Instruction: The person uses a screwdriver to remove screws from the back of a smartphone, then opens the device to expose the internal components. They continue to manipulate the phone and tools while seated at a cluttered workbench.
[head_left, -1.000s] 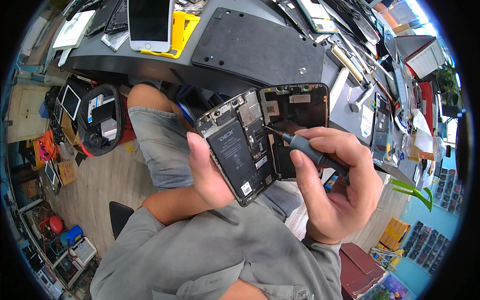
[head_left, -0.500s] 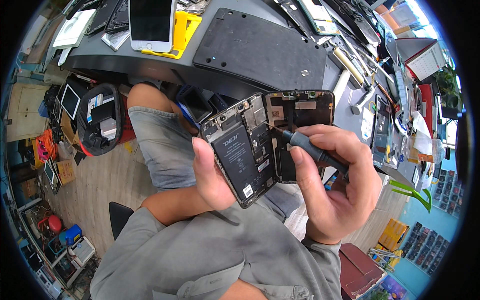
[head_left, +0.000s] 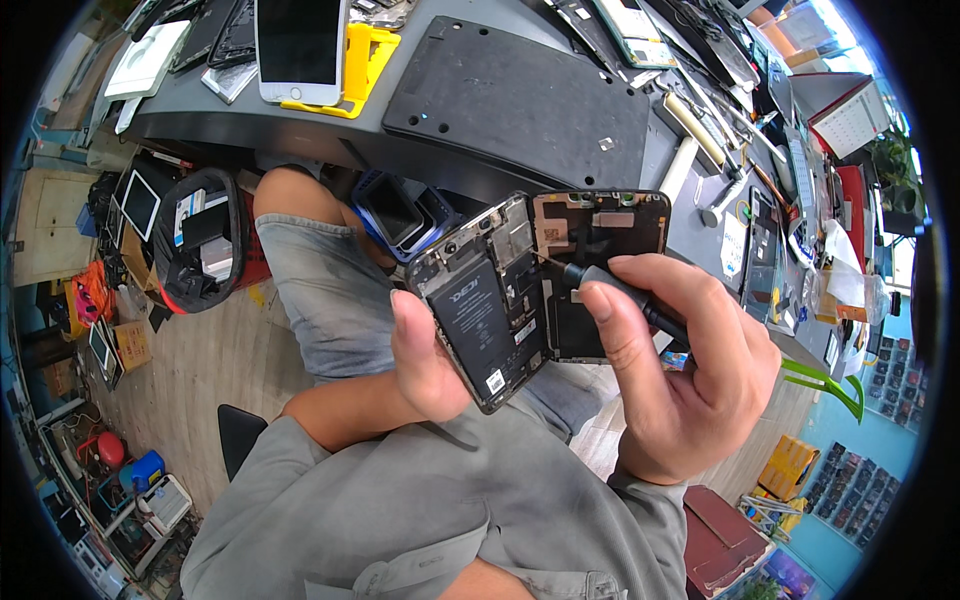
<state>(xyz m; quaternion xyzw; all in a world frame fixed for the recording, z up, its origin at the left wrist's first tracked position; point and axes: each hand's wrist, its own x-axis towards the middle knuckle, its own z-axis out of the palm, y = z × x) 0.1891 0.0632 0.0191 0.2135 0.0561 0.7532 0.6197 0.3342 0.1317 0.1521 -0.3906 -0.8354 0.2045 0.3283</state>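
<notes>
An opened smartphone is tilted above my lap, its black battery and inner boards showing. My left hand grips its left edge, thumb along the side and the other fingers hidden behind it. The phone's screen half is folded out to the right, its inner face showing. My right hand is closed around a dark screwdriver. Its thin tip points left at the phone body's upper right, near the join with the screen; whether it touches a screw is too small to tell.
The dark workbench lies beyond the phone, with a black laptop panel on it. A white phone leans on a yellow stand. Tools and a hammer crowd the right side. A black-lined bin stands at left.
My right hand has shifted slightly right, with the screwdriver tip staying by the same area. The phone has tilted a little and its upper edge sits slightly lower. Both grips are unchanged.
</notes>
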